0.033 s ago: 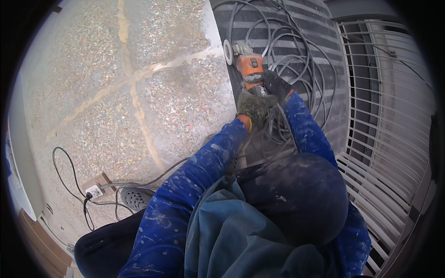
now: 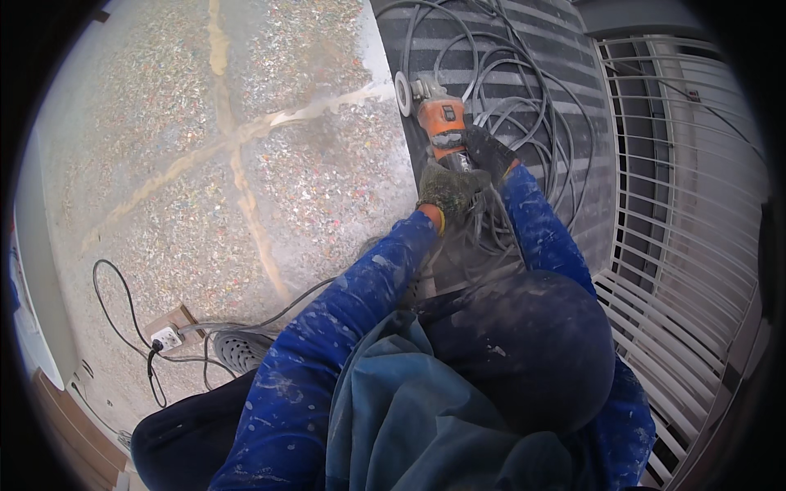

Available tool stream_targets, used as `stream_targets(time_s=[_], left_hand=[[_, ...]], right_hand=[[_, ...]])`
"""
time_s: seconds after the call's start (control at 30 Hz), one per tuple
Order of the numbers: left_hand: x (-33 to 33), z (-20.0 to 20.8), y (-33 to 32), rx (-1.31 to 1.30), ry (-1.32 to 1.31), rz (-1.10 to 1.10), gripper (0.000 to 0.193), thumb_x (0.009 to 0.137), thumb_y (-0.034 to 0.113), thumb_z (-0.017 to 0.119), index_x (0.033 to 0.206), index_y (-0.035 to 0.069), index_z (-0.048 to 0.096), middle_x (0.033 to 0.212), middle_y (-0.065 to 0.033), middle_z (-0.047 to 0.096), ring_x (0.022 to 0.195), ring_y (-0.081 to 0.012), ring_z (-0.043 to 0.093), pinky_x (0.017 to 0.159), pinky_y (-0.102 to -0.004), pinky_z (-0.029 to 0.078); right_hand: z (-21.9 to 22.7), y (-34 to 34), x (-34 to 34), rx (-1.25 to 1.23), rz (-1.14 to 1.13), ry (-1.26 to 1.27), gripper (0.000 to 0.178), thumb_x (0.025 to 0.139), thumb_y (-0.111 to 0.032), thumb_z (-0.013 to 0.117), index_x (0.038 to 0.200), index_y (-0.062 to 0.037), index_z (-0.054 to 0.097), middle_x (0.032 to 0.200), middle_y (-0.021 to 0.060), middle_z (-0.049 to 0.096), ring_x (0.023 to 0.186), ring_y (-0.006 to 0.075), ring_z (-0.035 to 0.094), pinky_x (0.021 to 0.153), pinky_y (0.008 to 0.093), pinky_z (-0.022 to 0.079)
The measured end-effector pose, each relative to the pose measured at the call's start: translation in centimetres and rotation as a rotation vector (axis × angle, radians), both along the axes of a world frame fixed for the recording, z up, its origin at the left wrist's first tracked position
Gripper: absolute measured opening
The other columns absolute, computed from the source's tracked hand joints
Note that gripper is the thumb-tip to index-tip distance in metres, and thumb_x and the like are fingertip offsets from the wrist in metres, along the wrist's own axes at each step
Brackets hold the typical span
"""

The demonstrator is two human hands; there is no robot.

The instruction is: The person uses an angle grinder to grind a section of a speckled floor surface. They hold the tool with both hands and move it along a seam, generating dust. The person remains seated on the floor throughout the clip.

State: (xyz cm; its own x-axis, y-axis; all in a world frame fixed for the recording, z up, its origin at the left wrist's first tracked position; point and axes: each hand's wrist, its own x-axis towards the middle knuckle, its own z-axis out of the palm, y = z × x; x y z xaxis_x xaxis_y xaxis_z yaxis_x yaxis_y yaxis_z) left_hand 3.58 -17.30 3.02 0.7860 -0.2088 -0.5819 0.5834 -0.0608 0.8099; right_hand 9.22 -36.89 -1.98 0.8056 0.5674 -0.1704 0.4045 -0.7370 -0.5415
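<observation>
An orange angle grinder is held between my two gloved hands, its round disc upright at the edge of a speckled board. My left hand, in a dark knitted glove, is closed around the rear end of the grinder's body. Against its right side my right hand, also gloved, is closed on the body, its fingers partly hidden. The speckled board lies to the left, crossed by pale yellowish seams. Whitish dust covers my blue sleeves.
Loops of grey cable lie on the dark striped surface beyond and right of my hands. White metal railings stand along the right. A power strip with a black plug and cord lies at lower left, near a grey shoe.
</observation>
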Motion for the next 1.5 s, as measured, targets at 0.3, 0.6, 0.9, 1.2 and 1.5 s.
stream_targets(time_s=[0.3, 0.6, 0.9, 1.2, 1.5], left_hand=[[-1.3, -3.8, -1.7, -0.050, 0.127, 0.054, 0.040, 0.073, 0.023, 0.084, 0.104, 0.002, 0.068, 0.090, -0.0087, 0.071, 0.074, -0.0189, 0.068, 0.066, -0.0332, 0.054], [0.2, -2.8, -0.9, -0.198, 0.134, 0.073, 0.035, 0.077, 0.017, 0.081, 0.106, 0.001, 0.068, 0.092, -0.0095, 0.072, 0.075, -0.0179, 0.068, 0.067, -0.0321, 0.054], [-0.4, -2.2, -0.7, -0.218, 0.145, 0.037, 0.039, 0.078, 0.021, 0.082, 0.107, 0.001, 0.067, 0.091, -0.0090, 0.072, 0.074, -0.0176, 0.068, 0.067, -0.0335, 0.054], [-1.7, -3.6, -1.4, -0.066, 0.044, 0.019, 0.037, 0.078, 0.020, 0.082, 0.106, 0.001, 0.067, 0.090, -0.0090, 0.072, 0.075, -0.0174, 0.068, 0.066, -0.0327, 0.054], [-0.3, -3.7, -1.2, -0.249, 0.047, 0.067, 0.031, 0.080, 0.017, 0.080, 0.102, -0.001, 0.068, 0.090, -0.0102, 0.072, 0.077, -0.0181, 0.069, 0.066, -0.0316, 0.054]], right_hand=[[0.3, 0.8, -0.6, -0.052, 0.071, -0.063, 0.041, 0.084, -0.015, 0.061, 0.124, -0.0041, 0.060, 0.118, 0.0202, 0.063, 0.108, 0.0394, 0.060, 0.093, 0.0463, 0.049], [-1.2, 0.1, 0.8, -0.057, 0.089, -0.098, 0.043, 0.086, -0.019, 0.062, 0.126, -0.0041, 0.059, 0.122, 0.0198, 0.062, 0.116, 0.0366, 0.059, 0.101, 0.0444, 0.046], [0.7, 0.7, 0.4, -0.138, 0.082, 0.036, 0.044, 0.089, -0.019, 0.058, 0.132, -0.0083, 0.056, 0.125, 0.0193, 0.059, 0.118, 0.0380, 0.056, 0.101, 0.0445, 0.045], [1.1, 1.2, -0.7, -0.009, 0.086, -0.054, 0.039, 0.084, -0.019, 0.062, 0.121, -0.0065, 0.063, 0.113, 0.0206, 0.064, 0.108, 0.0390, 0.060, 0.093, 0.0451, 0.049], [1.2, 1.8, 0.8, -0.043, 0.051, -0.081, 0.038, 0.085, -0.019, 0.061, 0.121, -0.0062, 0.063, 0.113, 0.0213, 0.064, 0.106, 0.0395, 0.061, 0.093, 0.0459, 0.049]])
